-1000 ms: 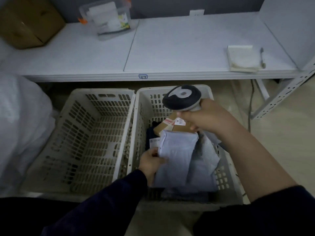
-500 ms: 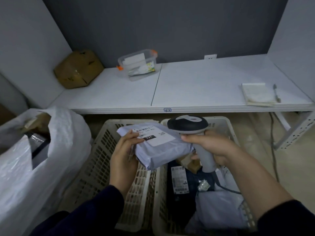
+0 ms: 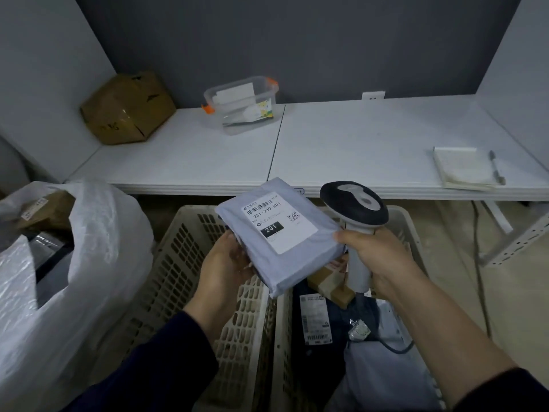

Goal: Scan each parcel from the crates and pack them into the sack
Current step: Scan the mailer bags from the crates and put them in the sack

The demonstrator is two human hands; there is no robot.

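Grey parcel [image 3: 285, 236], frame centre: soft, likely light; left hand [image 3: 228, 263] grips its edge. Right hand [image 3: 377, 257] grips scanner [image 3: 355, 215].

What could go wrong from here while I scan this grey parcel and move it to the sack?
The barcode scanner in the right grip sits beside the label on the grey parcel, not aimed at it, so the scan may miss.
The left grip holds the parcel by one edge, so it could slip.
The scanner's cable trails into the right crate and may snag.
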